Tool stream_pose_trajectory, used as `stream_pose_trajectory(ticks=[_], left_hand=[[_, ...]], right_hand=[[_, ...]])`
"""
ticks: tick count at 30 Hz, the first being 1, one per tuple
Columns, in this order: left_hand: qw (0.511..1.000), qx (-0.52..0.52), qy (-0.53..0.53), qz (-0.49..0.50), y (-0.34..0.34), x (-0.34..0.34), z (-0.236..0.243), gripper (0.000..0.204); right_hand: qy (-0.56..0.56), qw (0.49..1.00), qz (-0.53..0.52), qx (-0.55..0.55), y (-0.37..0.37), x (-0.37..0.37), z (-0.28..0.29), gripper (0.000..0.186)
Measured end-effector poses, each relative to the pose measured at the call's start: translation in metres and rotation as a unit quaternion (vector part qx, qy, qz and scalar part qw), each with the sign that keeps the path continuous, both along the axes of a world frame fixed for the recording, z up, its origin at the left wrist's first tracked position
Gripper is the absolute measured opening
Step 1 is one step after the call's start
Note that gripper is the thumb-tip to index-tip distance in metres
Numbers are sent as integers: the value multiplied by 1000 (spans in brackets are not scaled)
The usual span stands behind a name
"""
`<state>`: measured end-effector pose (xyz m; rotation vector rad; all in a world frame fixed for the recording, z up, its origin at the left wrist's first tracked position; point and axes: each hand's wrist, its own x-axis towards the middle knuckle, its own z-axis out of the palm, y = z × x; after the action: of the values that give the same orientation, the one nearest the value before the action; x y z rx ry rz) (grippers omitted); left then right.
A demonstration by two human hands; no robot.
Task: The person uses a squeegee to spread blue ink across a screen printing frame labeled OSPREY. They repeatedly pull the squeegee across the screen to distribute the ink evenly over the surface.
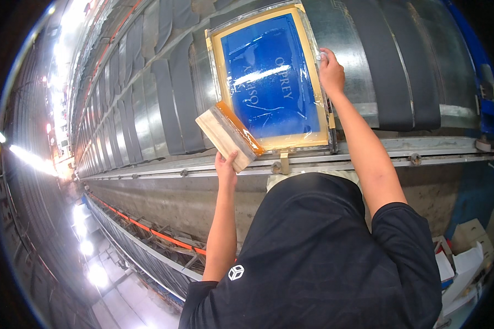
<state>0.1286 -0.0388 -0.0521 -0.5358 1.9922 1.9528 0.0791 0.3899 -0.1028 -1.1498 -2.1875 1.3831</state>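
My left hand point(226, 167) grips the lower end of a squeegee point(219, 134) with a pale wooden handle and an orange blade. The squeegee is tilted across the lower left corner of a screen printing frame point(301, 140); whether it touches the frame I cannot tell. Yellowish tape borders the frame, and its blue mesh point(274, 112) has a wet shine and pale lettering. At the frame's right side, the fingers of my right hand point(332, 74) are closed around a small metal knob point(320, 56).
A long table point(340, 44) carries dark grey fabric pieces point(420, 71) in rows on both sides of the frame. Along its near edge runs a metal rail point(368, 160) with bolts. Cardboard boxes point(469, 236) stand at the lower right, and a tiled floor point(129, 301) shows at lower left.
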Motion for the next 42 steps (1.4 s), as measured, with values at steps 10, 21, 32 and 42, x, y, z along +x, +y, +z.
stream_pose_trajectory(ticks=[10,21,32,42], left_hand=[[1000,18,-21,1,32,3,-5,48],[996,30,-31,-74,104,6,-6,48],[992,-59,34,-107,83,-37,36,34],[946,-209,145,-200,23,-59,46,35]], right_hand=[[-6,1000,-1,-1,1,-1,-1,29],[-26,1000,7,3,0,-2,1,26],[-24,999,14,-38,-2,-17,-3,24],[11,999,-17,37,1,-8,7,23]])
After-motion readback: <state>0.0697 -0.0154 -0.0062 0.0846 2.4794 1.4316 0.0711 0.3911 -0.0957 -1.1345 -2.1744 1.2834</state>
